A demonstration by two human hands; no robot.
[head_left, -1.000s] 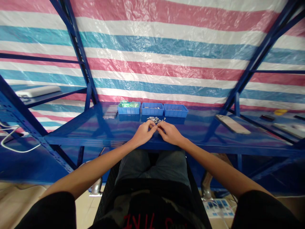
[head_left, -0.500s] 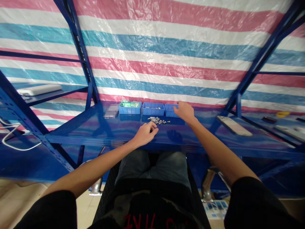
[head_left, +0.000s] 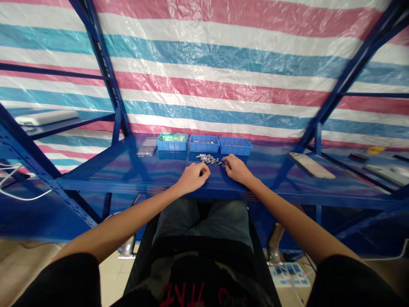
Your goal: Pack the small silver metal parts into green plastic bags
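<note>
A loose pile of small silvery metal parts point(head_left: 209, 159) lies on the blue shelf top point(head_left: 172, 168); their exact kind is too small to tell. My left hand point(head_left: 194, 177) rests just in front of the pile, its fingers curled and thumb near the index finger; whatever is between them is hidden. At the pile's right edge, my right hand point(head_left: 237, 169) has its fingertips closed around a small metal part. Behind the pile stand a middle blue bin point(head_left: 204, 147) and a right blue bin point(head_left: 235, 150), both with small pieces inside.
A left blue bin point(head_left: 172, 146) holds green plastic-wrapped items. Left of it lies a blurred-out flat item point(head_left: 147, 147). A phone point(head_left: 311, 165) rests on the shelf at right. Blue rack posts point(head_left: 102, 64) flank the shelf, with a striped sheet point(head_left: 211, 85) behind.
My right hand has moved from over the right blue bin down and left to the edge of the metal pile. My left hand has stayed in front of the pile.
</note>
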